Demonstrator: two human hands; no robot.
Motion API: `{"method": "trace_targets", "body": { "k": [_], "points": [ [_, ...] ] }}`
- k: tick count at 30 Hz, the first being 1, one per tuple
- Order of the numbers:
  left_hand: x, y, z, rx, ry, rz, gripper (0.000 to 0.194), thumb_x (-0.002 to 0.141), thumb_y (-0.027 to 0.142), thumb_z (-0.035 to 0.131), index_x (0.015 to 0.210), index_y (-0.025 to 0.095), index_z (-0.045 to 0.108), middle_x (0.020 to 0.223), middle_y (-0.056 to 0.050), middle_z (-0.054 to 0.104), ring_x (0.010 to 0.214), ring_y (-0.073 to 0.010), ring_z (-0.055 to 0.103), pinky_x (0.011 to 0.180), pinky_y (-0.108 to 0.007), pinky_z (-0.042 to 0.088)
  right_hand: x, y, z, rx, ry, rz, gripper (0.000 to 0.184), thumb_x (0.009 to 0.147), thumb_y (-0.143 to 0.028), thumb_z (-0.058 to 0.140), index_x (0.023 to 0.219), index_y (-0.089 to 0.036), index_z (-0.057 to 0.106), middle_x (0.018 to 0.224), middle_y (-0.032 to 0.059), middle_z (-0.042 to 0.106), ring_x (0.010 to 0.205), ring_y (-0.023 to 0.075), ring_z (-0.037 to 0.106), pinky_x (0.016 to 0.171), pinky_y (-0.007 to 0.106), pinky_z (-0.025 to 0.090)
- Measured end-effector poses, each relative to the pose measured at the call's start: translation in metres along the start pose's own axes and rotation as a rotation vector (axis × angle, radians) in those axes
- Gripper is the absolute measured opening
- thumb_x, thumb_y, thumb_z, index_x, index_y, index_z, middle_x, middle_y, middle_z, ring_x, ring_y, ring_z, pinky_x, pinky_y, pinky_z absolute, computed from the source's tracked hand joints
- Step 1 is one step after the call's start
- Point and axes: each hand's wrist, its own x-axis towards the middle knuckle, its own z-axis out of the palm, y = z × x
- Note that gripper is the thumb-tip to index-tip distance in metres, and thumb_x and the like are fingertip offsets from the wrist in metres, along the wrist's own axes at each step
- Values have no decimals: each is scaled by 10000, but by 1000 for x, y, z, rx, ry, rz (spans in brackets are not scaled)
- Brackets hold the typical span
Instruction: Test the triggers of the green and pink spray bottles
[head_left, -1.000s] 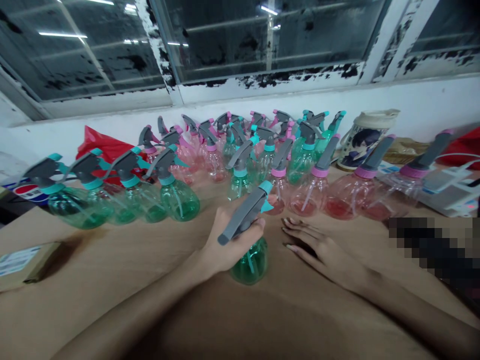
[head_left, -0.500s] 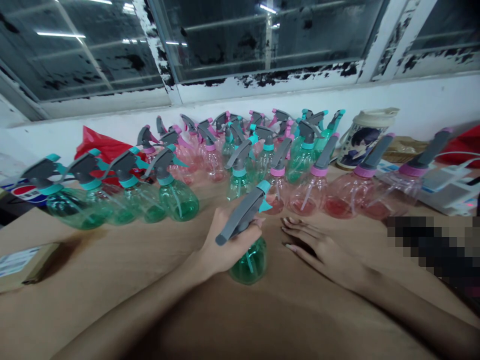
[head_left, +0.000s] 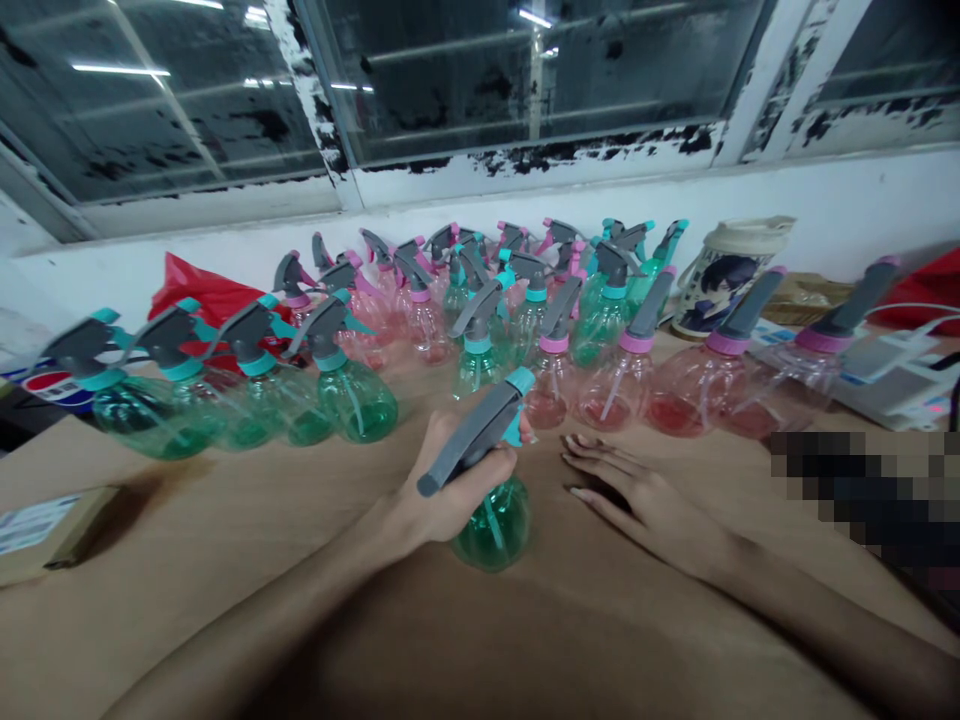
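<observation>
Closing round the neck, the left hand (head_left: 459, 495) has the green spray bottle (head_left: 491, 535) by its narrow part!
And look at that grip: fingers wrapped snugly under the grey spray head (head_left: 476, 430), probably because the slim neck gives a surer hold than the round body, with the turquoise trigger (head_left: 513, 430) right by the fingertips. The bottle is at the table's near middle, in front of the person, its base seemingly on the table (head_left: 225, 560), which would take the weight. Over to the right hand (head_left: 645, 495): empty, palm down, fingers loosely spread on the wood, perhaps for support. Beyond, green bottles (head_left: 360, 400) line up at left, pink bottles (head_left: 686, 400) at right, apparently grouped by colour.
</observation>
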Motion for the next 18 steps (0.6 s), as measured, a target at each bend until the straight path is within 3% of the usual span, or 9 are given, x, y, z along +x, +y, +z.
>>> {"method": "trace_targets", "body": {
  "k": [5, 11, 18],
  "points": [
    [7, 7, -1, 13, 8, 18, 26, 682, 223, 498, 698, 216, 518, 555, 49, 397, 484, -109, 365, 453, -241, 336, 0, -1, 0, -6, 0, -8, 408, 886, -338, 417, 1264, -188, 452, 1311, 55, 482, 1241, 200, 384, 1041, 423, 329],
    [5, 5, 2, -39, -28, 17, 285, 767, 214, 494, 1039, 229, 573, 611, 33, 491, 499, -113, 441, 510, -247, 411, 0, 1, 0, -7, 4, -13, 405, 881, -336, 427, 1261, -197, 454, 1303, 53, 491, 1238, 204, 389, 1033, 431, 339],
    [6, 3, 3, -49, -9, 1, 254, 760, 215, 505, 1002, 225, 582, 633, 25, 506, 537, -120, 466, 606, -268, 473, 0, -2, -2, -15, 2, -9, 408, 881, -336, 424, 1256, -178, 460, 1297, 63, 497, 1233, 205, 397, 1030, 427, 345]
  ]
}}
